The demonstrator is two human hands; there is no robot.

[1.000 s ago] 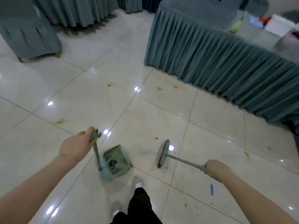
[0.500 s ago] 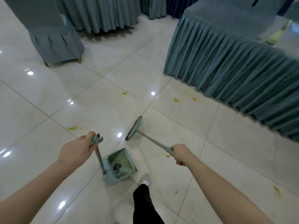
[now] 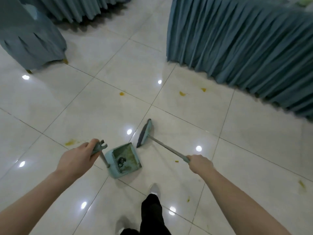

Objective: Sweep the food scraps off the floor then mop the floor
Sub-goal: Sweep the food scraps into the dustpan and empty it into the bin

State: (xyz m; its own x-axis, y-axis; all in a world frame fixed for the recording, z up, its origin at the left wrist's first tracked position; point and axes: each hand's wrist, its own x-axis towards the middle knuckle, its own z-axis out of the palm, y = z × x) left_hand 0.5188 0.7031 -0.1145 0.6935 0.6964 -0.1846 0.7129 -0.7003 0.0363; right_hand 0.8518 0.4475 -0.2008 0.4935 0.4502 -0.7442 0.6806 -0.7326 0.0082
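Note:
My left hand (image 3: 79, 158) grips the top of the upright handle of a light blue dustpan (image 3: 124, 160), which rests on the glossy tiled floor and holds dark and greenish scraps. My right hand (image 3: 199, 163) grips the end of a short broom's handle; the broom head (image 3: 144, 133) touches the floor just beyond the pan's open edge. Yellow food scraps lie scattered: one (image 3: 121, 93) ahead, two (image 3: 182, 93) near the table skirt, a smear (image 3: 71, 142) at the left, a small bit (image 3: 176, 161) by the broom handle, others at the right (image 3: 301, 184).
A table with a pleated teal skirt (image 3: 245, 48) fills the upper right. A covered chair (image 3: 32, 39) stands at the upper left, with another skirted table (image 3: 81, 9) behind it. My leg and shoe (image 3: 153, 190) are under me, just behind the dustpan.
I have stepped forward with the dustpan. The broom swung from my right to in front of the pan, and its head now sits at the pan's mouth.

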